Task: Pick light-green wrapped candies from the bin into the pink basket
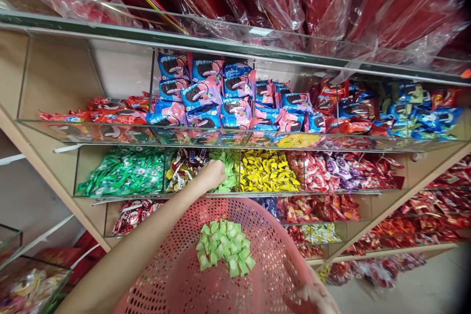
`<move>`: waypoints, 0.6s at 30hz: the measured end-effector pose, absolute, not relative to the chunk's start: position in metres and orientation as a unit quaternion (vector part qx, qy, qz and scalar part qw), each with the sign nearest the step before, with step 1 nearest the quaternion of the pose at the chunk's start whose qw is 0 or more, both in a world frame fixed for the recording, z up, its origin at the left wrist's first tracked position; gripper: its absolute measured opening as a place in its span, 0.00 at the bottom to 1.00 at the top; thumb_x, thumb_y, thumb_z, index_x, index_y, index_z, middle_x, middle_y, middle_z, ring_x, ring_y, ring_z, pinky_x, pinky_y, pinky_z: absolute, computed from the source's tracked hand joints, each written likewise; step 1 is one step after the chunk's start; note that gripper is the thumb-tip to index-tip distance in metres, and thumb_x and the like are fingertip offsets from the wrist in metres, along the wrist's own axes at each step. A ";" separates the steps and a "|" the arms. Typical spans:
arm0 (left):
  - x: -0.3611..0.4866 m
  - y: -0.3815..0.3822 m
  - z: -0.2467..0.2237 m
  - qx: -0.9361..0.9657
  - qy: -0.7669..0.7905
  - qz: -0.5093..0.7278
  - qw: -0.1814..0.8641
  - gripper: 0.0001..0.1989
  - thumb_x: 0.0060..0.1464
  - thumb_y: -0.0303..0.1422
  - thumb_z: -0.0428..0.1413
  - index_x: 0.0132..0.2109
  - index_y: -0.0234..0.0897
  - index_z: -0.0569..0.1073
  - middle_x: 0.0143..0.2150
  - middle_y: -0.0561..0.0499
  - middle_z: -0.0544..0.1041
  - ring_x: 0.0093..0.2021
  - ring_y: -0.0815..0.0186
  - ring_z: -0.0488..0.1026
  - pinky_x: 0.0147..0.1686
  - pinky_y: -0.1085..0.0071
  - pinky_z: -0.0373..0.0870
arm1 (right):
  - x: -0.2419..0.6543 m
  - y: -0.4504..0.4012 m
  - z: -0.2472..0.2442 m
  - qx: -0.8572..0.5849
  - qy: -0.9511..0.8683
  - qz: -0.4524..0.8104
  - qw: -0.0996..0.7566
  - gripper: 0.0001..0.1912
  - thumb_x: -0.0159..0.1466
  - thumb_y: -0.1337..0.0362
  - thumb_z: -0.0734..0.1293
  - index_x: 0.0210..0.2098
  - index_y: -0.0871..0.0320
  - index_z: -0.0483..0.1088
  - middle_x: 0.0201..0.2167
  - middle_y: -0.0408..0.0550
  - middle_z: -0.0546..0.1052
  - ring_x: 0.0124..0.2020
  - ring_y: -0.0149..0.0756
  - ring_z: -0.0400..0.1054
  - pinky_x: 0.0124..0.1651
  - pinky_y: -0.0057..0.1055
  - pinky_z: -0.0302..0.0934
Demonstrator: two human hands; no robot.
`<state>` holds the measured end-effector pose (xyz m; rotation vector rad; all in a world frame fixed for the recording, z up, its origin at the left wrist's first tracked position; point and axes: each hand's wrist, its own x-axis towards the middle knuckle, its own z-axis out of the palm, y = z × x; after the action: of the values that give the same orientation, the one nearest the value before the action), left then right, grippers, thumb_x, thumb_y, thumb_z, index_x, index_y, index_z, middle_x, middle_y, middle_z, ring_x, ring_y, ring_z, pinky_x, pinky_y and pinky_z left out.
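1. The shelf (pixel 55 73) was the largest thing there, its clear-fronted compartments filled with wrapped snacks and sweets.
2. The basket (pixel 172 255), pink plastic and full of holes, sat below and in front of the middle row. It looked light and fairly stiff, likely to flex a little under load; the rim seemed the surest place to hold it.
3. The right hand (pixel 314 297), blurred, was at the basket's right side, fingers curled over the rim and apparently gripping it.
4. The left hand (pixel 214 175) was at the compartment of green sweets (pixel 230 169), fingers bent inward, tips hidden. Whether it had hold of any sweets could not be told.
5. Smallest were the sweets in the basket (pixel 224 245), heaped on its floor: small, flat and probably very light, with wrappers that might slip. A pinch across the edges would suit one; a loose scoop, several.
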<state>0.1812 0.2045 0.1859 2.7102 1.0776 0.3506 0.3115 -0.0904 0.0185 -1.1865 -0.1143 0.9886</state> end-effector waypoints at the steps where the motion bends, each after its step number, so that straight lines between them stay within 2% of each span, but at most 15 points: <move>1: 0.184 0.202 0.186 0.916 0.374 0.111 0.098 0.07 0.47 0.33 0.52 0.25 0.36 0.70 0.31 0.37 0.76 0.33 0.51 0.74 0.27 0.65 0.61 | 0.311 -0.090 0.020 -0.539 -0.048 0.441 0.716 0.32 0.36 0.69 0.71 0.43 0.53 0.74 0.29 0.51 0.78 0.28 0.44 0.68 0.28 0.35 0.61; 7: 0.194 0.196 0.187 0.907 0.397 0.079 0.113 0.06 0.47 0.32 0.53 0.30 0.33 0.71 0.35 0.32 0.76 0.33 0.49 0.75 0.26 0.64 0.64 | 0.302 -0.088 0.028 -0.536 -0.031 0.420 0.732 0.34 0.38 0.70 0.70 0.47 0.54 0.72 0.34 0.52 0.78 0.30 0.43 0.69 0.28 0.33 0.62; 10: 0.195 0.197 0.185 0.907 0.393 0.093 0.121 0.02 0.44 0.26 0.53 0.27 0.34 0.69 0.36 0.30 0.75 0.37 0.44 0.74 0.29 0.60 0.65 | 0.304 -0.089 0.028 -0.536 -0.041 0.431 0.725 0.33 0.38 0.69 0.70 0.46 0.54 0.72 0.35 0.53 0.78 0.31 0.44 0.69 0.28 0.33 0.62; 13: 0.190 0.200 0.186 0.900 0.387 0.134 0.146 0.05 0.43 0.24 0.51 0.23 0.35 0.66 0.35 0.30 0.75 0.40 0.39 0.73 0.34 0.53 0.65 | 0.308 -0.090 0.026 -0.535 -0.044 0.439 0.721 0.32 0.38 0.69 0.71 0.45 0.54 0.73 0.34 0.54 0.78 0.32 0.46 0.70 0.29 0.34 0.62; 15: 0.184 0.201 0.190 0.886 0.386 0.172 0.192 0.06 0.46 0.25 0.49 0.24 0.35 0.66 0.32 0.34 0.75 0.40 0.43 0.74 0.36 0.51 0.65 | 0.309 -0.090 0.025 -0.534 -0.048 0.448 0.715 0.30 0.37 0.69 0.71 0.43 0.54 0.74 0.33 0.54 0.78 0.32 0.47 0.70 0.29 0.35 0.62; 18: 0.172 0.201 0.198 0.843 0.375 0.200 0.329 0.06 0.52 0.28 0.48 0.30 0.34 0.68 0.24 0.45 0.74 0.31 0.57 0.76 0.34 0.59 0.70 | 0.307 -0.091 0.025 -0.530 -0.048 0.444 0.721 0.29 0.38 0.69 0.70 0.42 0.54 0.74 0.32 0.52 0.78 0.31 0.45 0.70 0.29 0.35 0.62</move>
<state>0.1717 0.2008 0.1977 2.2071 0.9814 0.5245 0.3071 -0.0908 0.0254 -1.1705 -0.1064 0.9815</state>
